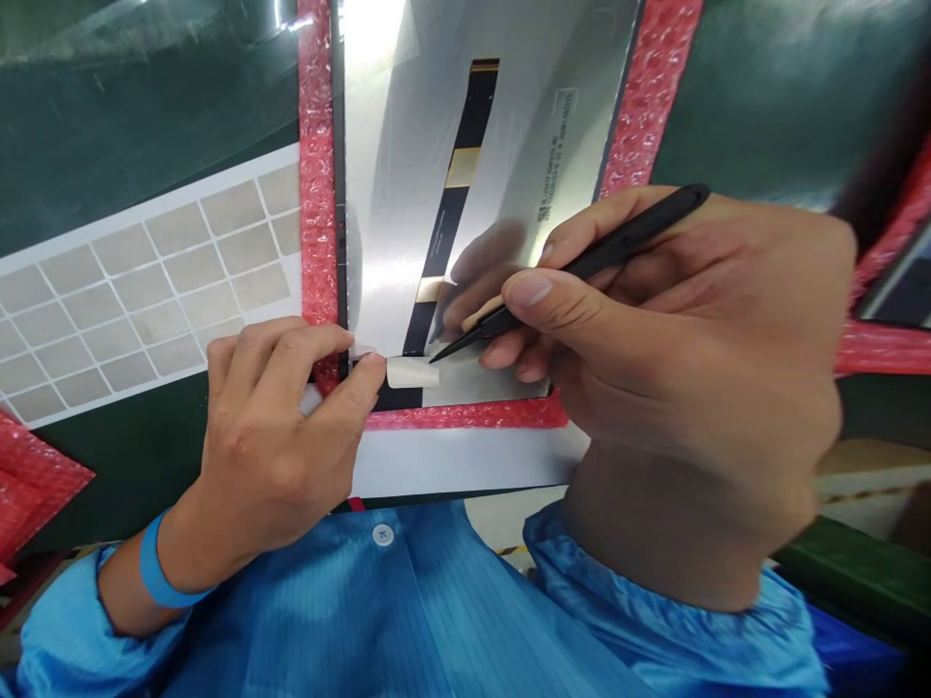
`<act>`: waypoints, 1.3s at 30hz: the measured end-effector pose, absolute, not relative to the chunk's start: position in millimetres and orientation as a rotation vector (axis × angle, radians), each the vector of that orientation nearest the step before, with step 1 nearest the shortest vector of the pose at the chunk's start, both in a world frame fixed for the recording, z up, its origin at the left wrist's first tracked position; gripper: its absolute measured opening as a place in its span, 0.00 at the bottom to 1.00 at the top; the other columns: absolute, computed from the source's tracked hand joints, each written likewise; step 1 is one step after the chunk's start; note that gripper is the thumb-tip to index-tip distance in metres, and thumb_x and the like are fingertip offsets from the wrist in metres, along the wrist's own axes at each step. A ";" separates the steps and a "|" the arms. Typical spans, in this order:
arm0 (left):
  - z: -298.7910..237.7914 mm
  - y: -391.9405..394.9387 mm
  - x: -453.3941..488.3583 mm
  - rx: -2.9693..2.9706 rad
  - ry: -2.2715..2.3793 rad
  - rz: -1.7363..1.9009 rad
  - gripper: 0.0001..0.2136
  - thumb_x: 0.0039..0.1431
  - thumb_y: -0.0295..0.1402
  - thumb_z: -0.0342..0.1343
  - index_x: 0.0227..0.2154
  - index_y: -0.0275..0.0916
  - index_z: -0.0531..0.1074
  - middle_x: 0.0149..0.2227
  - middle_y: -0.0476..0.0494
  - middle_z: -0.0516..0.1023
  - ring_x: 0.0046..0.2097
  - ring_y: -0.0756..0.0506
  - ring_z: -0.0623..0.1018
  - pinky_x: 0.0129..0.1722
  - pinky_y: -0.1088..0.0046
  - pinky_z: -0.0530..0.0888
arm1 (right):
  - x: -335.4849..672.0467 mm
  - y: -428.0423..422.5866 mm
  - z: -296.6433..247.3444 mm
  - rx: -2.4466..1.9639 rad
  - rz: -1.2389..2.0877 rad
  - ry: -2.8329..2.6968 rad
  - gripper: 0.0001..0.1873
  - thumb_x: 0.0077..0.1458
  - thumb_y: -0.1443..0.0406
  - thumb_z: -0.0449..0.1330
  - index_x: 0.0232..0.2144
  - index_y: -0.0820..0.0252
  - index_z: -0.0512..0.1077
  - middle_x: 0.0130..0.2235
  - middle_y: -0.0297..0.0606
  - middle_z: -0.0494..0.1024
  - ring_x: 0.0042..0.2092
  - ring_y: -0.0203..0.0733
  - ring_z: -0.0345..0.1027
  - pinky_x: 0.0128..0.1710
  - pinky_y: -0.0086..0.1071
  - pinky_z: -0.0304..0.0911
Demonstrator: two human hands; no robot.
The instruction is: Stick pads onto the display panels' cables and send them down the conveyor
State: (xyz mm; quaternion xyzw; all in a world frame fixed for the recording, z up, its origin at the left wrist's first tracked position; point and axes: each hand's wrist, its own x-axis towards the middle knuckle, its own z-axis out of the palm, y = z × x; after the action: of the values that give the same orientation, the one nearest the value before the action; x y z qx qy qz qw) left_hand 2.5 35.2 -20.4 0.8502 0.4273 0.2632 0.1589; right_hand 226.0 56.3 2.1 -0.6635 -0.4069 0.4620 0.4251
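A flat display panel [393,194] lies metal back up, with a black ribbon cable [455,208] running along it. Near its lower edge is a small pale sticker [412,373], over the black strip at the cable's lower end. My right hand [676,359] is closed around black tweezers [618,242], whose pointed tip is at the sticker's upper right corner. At the panel's lower left corner rests my left hand [283,427]. Its thumb tip meets the sticker's left end, and its index finger lies apart from the thumb on the panel's edge.
Pink bubble wrap [465,417] shows around the panel on a dark green table surface [145,436]. Left of it lies a white sheet of grey square stickers [145,281]. More pink bubble wrap [36,485] is at the far left, and another panel [902,291] sits at the right edge.
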 end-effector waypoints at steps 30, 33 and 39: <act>-21.1 35.0 1.9 2.428 1.226 0.762 0.09 0.67 0.23 0.64 0.47 0.38 0.81 0.49 0.37 0.83 0.51 0.36 0.82 0.46 0.55 0.69 | 226.6 55.6 2.1 -1.660 1.131 -1.044 0.11 0.57 0.72 0.72 0.27 0.54 0.77 0.27 0.29 0.83 0.22 0.35 0.74 0.15 0.25 0.65; -20.3 34.7 1.8 2.451 1.228 0.743 0.10 0.69 0.24 0.63 0.49 0.41 0.81 0.50 0.37 0.83 0.52 0.36 0.81 0.46 0.54 0.69 | 224.9 56.3 2.4 -1.658 1.124 -1.038 0.11 0.56 0.71 0.73 0.27 0.54 0.77 0.27 0.29 0.83 0.22 0.34 0.74 0.15 0.24 0.65; -18.3 33.2 0.1 2.527 1.212 0.594 0.15 0.69 0.23 0.60 0.54 0.43 0.80 0.56 0.32 0.81 0.58 0.31 0.79 0.48 0.52 0.68 | 222.4 57.0 5.2 -1.673 1.132 -1.001 0.14 0.54 0.66 0.78 0.27 0.53 0.76 0.28 0.30 0.82 0.23 0.36 0.75 0.15 0.27 0.65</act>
State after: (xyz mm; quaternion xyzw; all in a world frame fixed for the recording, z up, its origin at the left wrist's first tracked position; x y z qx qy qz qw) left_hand 0.1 33.2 -18.3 0.8736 0.4191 0.2053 0.1379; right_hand 222.4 57.0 5.2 -0.6701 -0.4010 0.4537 0.4292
